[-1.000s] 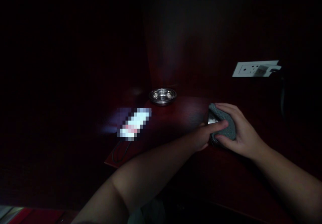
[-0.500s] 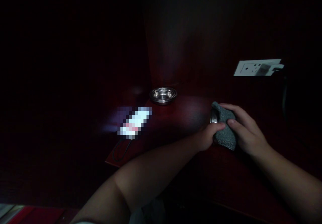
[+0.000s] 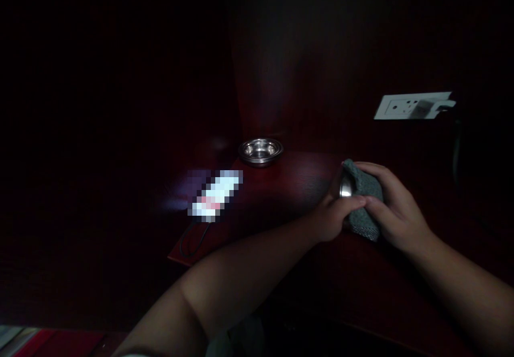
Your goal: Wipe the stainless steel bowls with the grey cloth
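Observation:
A grey-green knit cloth [image 3: 367,191] is wrapped over a shiny metal bowl [image 3: 345,187], of which only a curved strip shows; the cloth hides the rest. My left hand [image 3: 335,215] is closed on the bowl from the left, its thumb lying across the cloth's near face. From the right, my right hand [image 3: 397,207] grips the cloth around the bowl, fingers over the top and thumb meeting the left thumb. Farther back on the dark red tabletop [image 3: 281,185] sits a steel bowl or small stack of bowls [image 3: 261,151], upright and touched by neither hand.
A lit phone [image 3: 217,196], blurred out, lies left of my arms with a thin cable [image 3: 195,247] near the table's corner. On the back wall is a white socket plate [image 3: 413,105] with a plug in it. Red and pale items [image 3: 52,341] show at bottom left. The surroundings are very dark.
My hands and the wrapped bowl have shifted slightly right, and the bowl has turned so more bare metal shows. The right thumb has come against the left thumb.

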{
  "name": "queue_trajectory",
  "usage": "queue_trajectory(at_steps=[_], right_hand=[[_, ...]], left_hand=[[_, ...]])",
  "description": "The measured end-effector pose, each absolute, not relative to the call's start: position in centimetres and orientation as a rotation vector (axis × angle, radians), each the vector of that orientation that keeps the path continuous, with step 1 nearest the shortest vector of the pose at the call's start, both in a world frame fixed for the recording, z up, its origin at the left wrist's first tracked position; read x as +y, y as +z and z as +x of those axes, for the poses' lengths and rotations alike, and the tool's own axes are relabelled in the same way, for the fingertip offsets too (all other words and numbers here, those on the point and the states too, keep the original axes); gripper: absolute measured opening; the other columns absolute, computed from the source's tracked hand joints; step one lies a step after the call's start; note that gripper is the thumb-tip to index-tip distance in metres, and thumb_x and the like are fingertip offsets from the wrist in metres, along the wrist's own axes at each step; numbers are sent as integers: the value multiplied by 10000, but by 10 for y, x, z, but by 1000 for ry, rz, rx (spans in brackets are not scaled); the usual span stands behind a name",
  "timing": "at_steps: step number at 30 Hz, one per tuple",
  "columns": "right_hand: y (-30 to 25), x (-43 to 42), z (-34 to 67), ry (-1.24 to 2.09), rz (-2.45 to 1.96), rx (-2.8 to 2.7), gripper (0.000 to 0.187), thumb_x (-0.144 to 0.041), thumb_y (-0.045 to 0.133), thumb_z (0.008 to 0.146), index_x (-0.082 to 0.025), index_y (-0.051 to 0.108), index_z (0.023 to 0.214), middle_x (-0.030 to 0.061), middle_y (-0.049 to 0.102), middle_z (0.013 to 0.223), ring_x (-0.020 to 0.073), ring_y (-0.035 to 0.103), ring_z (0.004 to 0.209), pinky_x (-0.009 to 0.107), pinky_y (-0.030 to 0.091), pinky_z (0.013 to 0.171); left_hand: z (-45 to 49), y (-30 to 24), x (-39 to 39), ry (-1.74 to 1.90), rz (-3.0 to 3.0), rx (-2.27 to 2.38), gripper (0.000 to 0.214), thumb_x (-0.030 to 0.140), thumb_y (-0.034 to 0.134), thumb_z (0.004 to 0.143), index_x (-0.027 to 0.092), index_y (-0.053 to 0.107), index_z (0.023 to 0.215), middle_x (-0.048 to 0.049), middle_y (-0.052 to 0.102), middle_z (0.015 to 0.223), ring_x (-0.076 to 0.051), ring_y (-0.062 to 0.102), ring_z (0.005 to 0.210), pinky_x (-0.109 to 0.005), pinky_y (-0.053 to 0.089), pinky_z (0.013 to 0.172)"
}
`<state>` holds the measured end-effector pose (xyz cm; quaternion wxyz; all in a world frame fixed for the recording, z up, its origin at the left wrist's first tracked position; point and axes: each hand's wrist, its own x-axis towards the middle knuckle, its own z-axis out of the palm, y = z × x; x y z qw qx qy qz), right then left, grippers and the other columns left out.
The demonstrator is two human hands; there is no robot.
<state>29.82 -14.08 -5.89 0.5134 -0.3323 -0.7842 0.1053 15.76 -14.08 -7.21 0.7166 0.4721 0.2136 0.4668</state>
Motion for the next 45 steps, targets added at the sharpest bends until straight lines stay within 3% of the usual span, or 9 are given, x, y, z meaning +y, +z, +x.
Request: queue_trajectory(at_steps=[5, 13, 22, 27, 34, 39, 45], right_hand=[[-59, -140, 299, 244, -773, -1912, 474, -404, 536, 895, -240, 509, 1338, 132, 535, 1300, 305, 509, 1203, 470, 393, 1007], [-58, -139, 302, 135, -714, -1966, 549, -407, 547, 881, -223, 464, 1391, 159, 509, 1325, 328, 487, 1230, 506, 390, 1016], [-57, -135, 304, -44, -693, -2032, 802, -466, 694, 751, -218, 377, 1445, 176, 464, 1364, 386, 456, 1265, 582, 391, 1032], [-58, -135, 304, -41, -723, -2022, 795, -506, 695, 742, -229, 396, 1425, 167, 468, 1372, 393, 457, 1273, 600, 392, 1037], [-58, -134, 307, -19, -687, -2037, 721, -603, 553, 823, -224, 410, 1420, 171, 475, 1372, 389, 462, 1271, 594, 396, 1032], [-59, -135, 305, -12, -712, -2022, 705, -539, 595, 813, -225, 408, 1416, 169, 475, 1371, 378, 469, 1258, 596, 396, 1027], [-58, -140, 296, 5, -717, -2014, 742, -359, 639, 789, -248, 335, 1457, 155, 422, 1425, 362, 423, 1323, 591, 374, 1068]], left_hand=[[157, -72, -139, 1018, 1030, 503, 291, 380, 606, 655, 160, 599, 846, -41, 616, 868, -202, 574, 845, -319, 457, 725], [161, -80, -135, 1004, 922, 440, 394, 420, 619, 601, 166, 594, 902, -27, 601, 773, -209, 558, 834, -351, 417, 831], [161, -62, -142, 1103, 708, 339, 519, 408, 589, 549, 158, 601, 1003, -92, 687, 903, -337, 584, 1077, -452, 408, 955], [158, -60, -142, 1120, 678, 279, 506, 405, 567, 584, 148, 611, 1017, -111, 693, 998, -330, 587, 1114, -439, 424, 959], [156, -62, -139, 1056, 710, 274, 539, 413, 579, 571, 149, 612, 1040, -119, 695, 1046, -341, 587, 1125, -455, 426, 962], [158, -69, -140, 1081, 771, 320, 591, 463, 660, 603, 133, 596, 1089, -132, 675, 1092, -345, 566, 1163, -457, 397, 1012], [152, -69, -145, 1210, 1153, 306, 706, 488, 757, 676, 207, 489, 1266, -114, 520, 1370, -317, 451, 1306, -416, 376, 1053]])
